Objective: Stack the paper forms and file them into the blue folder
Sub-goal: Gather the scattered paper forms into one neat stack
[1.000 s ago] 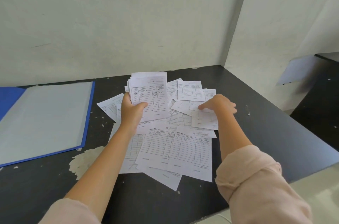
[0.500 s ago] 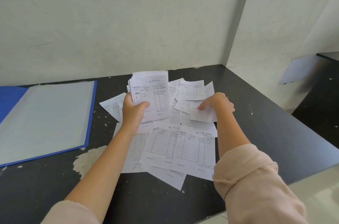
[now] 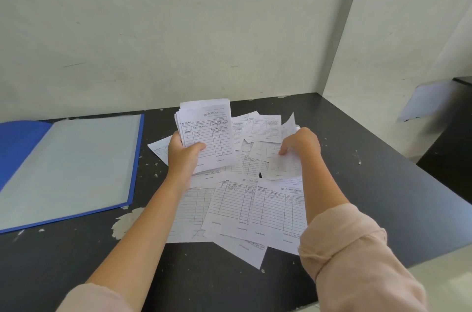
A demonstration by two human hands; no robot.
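Currently the left hand (image 3: 182, 156) grips a small stack of white ruled paper forms (image 3: 208, 133), its thumb curled across the top sheet. To its right, the right hand (image 3: 302, 144) pinches a single loose white form (image 3: 281, 167). Scattered white forms (image 3: 255, 209) lie beneath and between both hands on the black tabletop (image 3: 383, 196). The open blue plastic folder (image 3: 20, 143) lies flat, well left of the left hand.

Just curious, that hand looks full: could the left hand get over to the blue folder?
Probably yes: the blue folder lies open left of the left hand, nothing upright between them; the stack it grips would come along.
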